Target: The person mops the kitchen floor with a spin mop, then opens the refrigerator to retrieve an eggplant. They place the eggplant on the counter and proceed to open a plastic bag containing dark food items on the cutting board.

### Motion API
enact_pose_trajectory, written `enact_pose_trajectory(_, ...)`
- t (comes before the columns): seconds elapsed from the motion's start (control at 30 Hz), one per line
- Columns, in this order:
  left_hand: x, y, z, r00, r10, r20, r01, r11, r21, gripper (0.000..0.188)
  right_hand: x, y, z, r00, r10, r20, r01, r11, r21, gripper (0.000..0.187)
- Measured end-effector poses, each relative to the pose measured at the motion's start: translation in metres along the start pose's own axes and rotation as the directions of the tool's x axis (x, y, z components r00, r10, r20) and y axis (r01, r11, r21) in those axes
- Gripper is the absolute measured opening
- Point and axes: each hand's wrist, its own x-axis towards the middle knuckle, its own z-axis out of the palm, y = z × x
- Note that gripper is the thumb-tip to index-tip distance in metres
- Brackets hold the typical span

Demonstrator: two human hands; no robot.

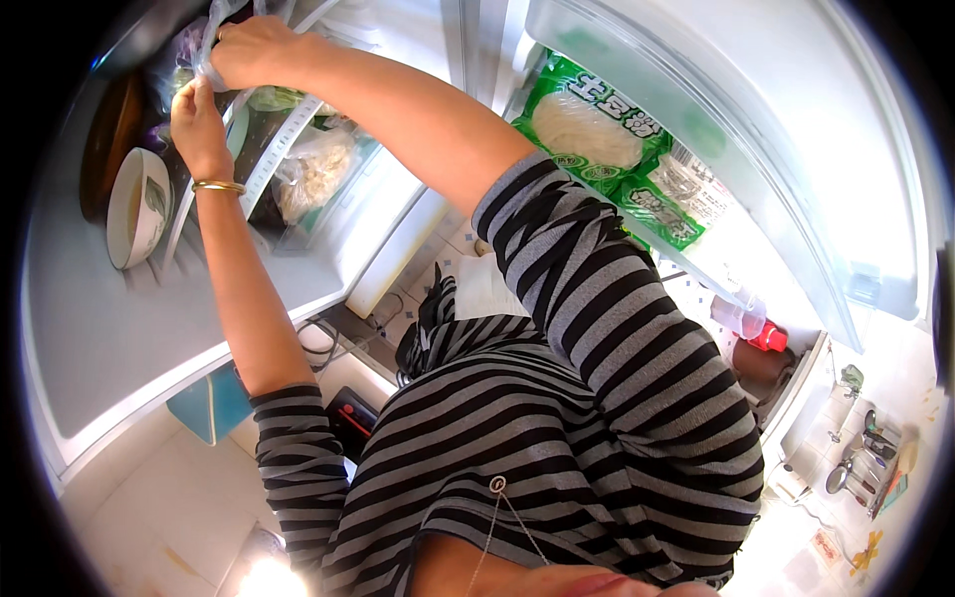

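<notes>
Inside the refrigerator, at the upper left, both my hands are at a clear plastic bag (221,20). My right hand (254,52) has its fingers closed on the bag's gathered plastic. Just below it, my left hand (202,129), with a gold bangle at the wrist, pinches the lower edge of the same plastic. The fingertips of both hands nearly meet. What the bag holds is mostly hidden; something purple and pale shows behind it. A white bowl (139,209) with a leaf pattern stands left of my left wrist, beside a dark brown round dish (109,144).
A bag of pale food (313,174) lies on a shelf below my right forearm. Green food packages (592,129) fill the open door's rack (686,60) at the right. A red-capped bottle (766,336) sits lower in the door. Kitchen utensils (860,463) hang at the far right.
</notes>
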Motion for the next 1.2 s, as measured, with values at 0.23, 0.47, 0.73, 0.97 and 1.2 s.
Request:
enact_pose_trajectory(0.23,0.016,0.008,-0.003,0.995,-0.094,0.017,0.093,0.993,0.077,0.035,0.021,0.019,-0.011,0.976,-0.152,0.153,0.156,0.988,-0.009,0.023)
enact_pose_trajectory(0.47,0.013,0.001,-0.016,0.957,-0.21,-0.198,0.267,0.906,0.329,0.014,0.026,-0.002,0.01,0.934,-0.32,-0.159,0.325,0.946,0.004,0.019)
enact_pose_trajectory(0.73,0.006,0.008,0.023,0.877,0.01,-0.481,0.212,0.89,0.404,0.025,0.015,0.022,0.005,0.942,-0.304,-0.14,0.284,0.948,-0.144,0.014)
enact_pose_trajectory(0.97,0.008,-0.003,0.028,0.91,0.118,-0.397,0.099,0.869,0.485,0.024,0.018,0.021,0.006,0.945,-0.306,-0.121,0.274,0.935,-0.223,0.013)
enact_pose_trajectory(1.2,0.005,0.0,0.028,0.88,0.148,-0.452,0.069,0.9,0.43,0.024,0.014,0.02,-0.006,0.962,-0.244,-0.123,0.224,0.962,-0.153,0.011)
